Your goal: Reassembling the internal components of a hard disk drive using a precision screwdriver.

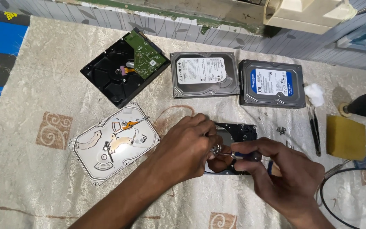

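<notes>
An opened black hard drive [243, 131] lies in the middle of the cloth, its shiny platter partly hidden under both hands. My left hand [187, 146] rests on the drive's left side, fingers curled around a small silvery part. My right hand [284, 171] grips a small screwdriver [246, 155] with a dark handle, its thin shaft pointing left toward the fingertips of the left hand over the platter.
A silver drive lid [114, 143] lies left of the hands. Behind are a black drive base with a green circuit board [126, 68] and two closed drives [204, 75] [272, 83]. To the right: loose screws [281, 130], tweezers [314, 127], cotton [315, 94], a yellow sponge [346, 138], a black cable [339, 178].
</notes>
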